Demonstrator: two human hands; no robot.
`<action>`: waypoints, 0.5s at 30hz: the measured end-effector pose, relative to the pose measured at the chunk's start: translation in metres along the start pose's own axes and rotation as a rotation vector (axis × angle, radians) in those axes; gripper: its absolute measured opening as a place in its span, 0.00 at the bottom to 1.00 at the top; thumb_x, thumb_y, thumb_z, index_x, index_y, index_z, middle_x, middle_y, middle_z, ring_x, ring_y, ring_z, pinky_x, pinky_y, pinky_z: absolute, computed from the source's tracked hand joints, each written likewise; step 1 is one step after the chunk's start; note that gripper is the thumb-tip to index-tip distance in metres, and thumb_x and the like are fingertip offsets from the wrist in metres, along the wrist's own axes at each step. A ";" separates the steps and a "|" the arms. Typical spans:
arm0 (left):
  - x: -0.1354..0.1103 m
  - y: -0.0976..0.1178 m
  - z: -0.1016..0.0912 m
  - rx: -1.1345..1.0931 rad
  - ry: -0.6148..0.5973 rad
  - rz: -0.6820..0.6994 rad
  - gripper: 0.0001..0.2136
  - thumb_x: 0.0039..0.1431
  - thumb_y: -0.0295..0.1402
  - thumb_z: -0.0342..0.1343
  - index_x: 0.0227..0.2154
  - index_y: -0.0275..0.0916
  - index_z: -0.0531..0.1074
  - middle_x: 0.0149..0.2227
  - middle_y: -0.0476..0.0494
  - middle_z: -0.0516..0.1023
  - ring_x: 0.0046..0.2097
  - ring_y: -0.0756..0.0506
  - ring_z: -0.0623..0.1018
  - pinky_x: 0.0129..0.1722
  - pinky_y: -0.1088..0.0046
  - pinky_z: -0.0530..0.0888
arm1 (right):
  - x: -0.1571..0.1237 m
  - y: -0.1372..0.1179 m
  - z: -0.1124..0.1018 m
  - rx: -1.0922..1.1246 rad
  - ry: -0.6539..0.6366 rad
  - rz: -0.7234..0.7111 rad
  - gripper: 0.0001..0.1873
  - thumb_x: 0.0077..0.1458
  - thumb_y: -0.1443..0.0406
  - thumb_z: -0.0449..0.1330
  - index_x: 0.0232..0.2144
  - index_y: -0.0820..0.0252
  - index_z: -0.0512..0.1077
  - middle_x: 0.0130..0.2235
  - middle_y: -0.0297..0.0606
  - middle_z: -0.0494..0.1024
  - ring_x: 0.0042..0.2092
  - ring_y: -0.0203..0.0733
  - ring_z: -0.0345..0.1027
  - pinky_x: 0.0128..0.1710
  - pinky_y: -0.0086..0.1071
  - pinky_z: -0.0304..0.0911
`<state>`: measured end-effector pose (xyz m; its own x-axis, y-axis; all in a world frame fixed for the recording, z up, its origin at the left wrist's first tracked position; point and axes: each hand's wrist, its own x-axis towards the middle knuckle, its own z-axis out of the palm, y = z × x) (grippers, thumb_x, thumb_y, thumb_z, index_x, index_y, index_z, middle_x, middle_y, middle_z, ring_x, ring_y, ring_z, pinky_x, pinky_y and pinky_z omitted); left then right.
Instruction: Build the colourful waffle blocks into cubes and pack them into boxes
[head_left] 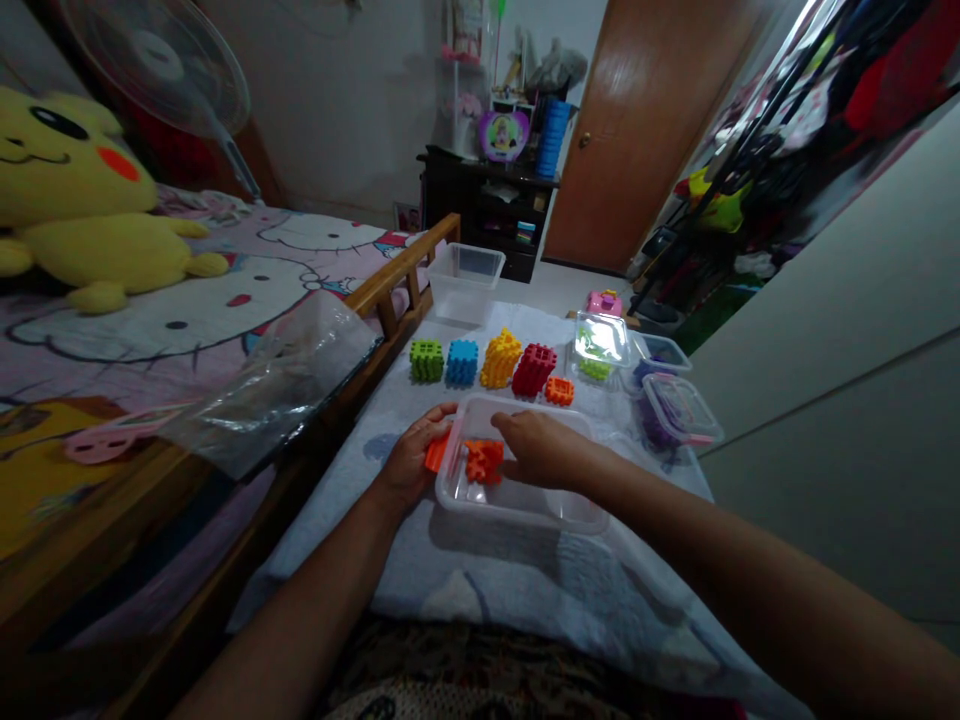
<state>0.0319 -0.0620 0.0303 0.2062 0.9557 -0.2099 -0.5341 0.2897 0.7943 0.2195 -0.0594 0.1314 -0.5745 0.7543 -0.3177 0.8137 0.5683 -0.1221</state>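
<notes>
On the cloth-covered table is a clear plastic container [517,512] with several orange interlocking blocks [484,461] in its left part. My left hand [412,455] is outside the container's left wall, closed on a flat orange block [437,452]. Over the container hovers my right hand [544,450], thumb and forefinger apart, just right of the loose orange blocks; nothing shows between them. Behind the container stand stacks of green [427,361], blue [462,362], yellow [501,359] and red blocks [534,369], with a small orange stack [559,390] beside the red one.
An upright clear bin [465,275] stands at the table's far left corner. Lidded boxes with green [595,368] and purple pieces [660,420] sit at the right. A wooden bed rail [409,265] runs along the left, with a plastic bag [277,380] over the bed edge.
</notes>
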 end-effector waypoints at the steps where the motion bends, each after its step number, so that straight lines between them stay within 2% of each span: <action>1: 0.000 -0.001 0.000 -0.002 0.006 0.000 0.20 0.48 0.29 0.61 0.46 0.35 0.71 0.35 0.44 0.81 0.28 0.47 0.79 0.29 0.73 0.75 | -0.005 0.002 -0.003 0.006 -0.031 0.013 0.22 0.54 0.64 0.62 0.50 0.69 0.70 0.46 0.56 0.79 0.47 0.55 0.76 0.41 0.38 0.67; 5: 0.001 -0.002 -0.001 0.007 0.032 0.005 0.20 0.49 0.29 0.61 0.47 0.35 0.70 0.37 0.43 0.81 0.28 0.47 0.79 0.29 0.73 0.76 | -0.019 0.005 -0.008 0.023 -0.213 -0.037 0.17 0.57 0.70 0.57 0.49 0.66 0.73 0.47 0.53 0.80 0.47 0.51 0.76 0.42 0.36 0.66; 8: 0.001 -0.001 -0.001 0.009 0.023 0.004 0.19 0.48 0.29 0.61 0.46 0.35 0.71 0.37 0.43 0.81 0.28 0.47 0.79 0.28 0.73 0.75 | -0.019 0.006 -0.004 0.022 -0.324 -0.113 0.18 0.54 0.76 0.55 0.44 0.63 0.77 0.47 0.49 0.81 0.46 0.47 0.76 0.44 0.34 0.65; 12: 0.000 0.001 0.001 0.024 0.012 0.007 0.19 0.48 0.29 0.61 0.45 0.34 0.71 0.37 0.42 0.81 0.28 0.47 0.79 0.27 0.74 0.75 | -0.014 0.007 0.006 0.115 -0.348 -0.183 0.23 0.47 0.80 0.57 0.43 0.58 0.79 0.43 0.41 0.82 0.44 0.42 0.75 0.44 0.32 0.65; 15: -0.001 0.002 0.002 0.029 0.032 0.013 0.18 0.48 0.30 0.61 0.44 0.34 0.72 0.35 0.44 0.81 0.27 0.47 0.78 0.27 0.75 0.74 | -0.011 0.006 0.010 0.156 -0.366 -0.242 0.25 0.47 0.80 0.56 0.45 0.58 0.78 0.44 0.39 0.82 0.44 0.39 0.75 0.44 0.30 0.65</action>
<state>0.0325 -0.0627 0.0333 0.1729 0.9608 -0.2168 -0.5123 0.2758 0.8133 0.2319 -0.0680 0.1245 -0.7037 0.4244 -0.5698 0.6794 0.6366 -0.3649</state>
